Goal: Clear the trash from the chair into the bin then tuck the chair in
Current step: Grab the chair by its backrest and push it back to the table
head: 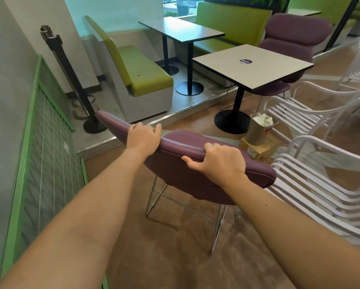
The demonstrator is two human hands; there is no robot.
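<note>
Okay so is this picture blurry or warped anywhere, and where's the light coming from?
Head view: wide-angle bending bows the green panel and white chairs at the edges; they smear slightly, while both hands, left hand and right hand, on the purple chair stay sharp; daylight enters through the window.

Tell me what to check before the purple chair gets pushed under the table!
1. Left hand holds the chair back: ok, fingers curl over the top edge.
2. Right hand holds it too: ok, thumb underneath.
3. Trash in the bin: ok, white crumpled paper shows inside.
4. Chair seat free of trash: cannot tell, the back hides the seat.
5. Path to the table: not ok, the bin and a cardboard box sit on the floor beside the table's base.
6. Chair lined up with the table: not ok, it stands off to the left.
</note>
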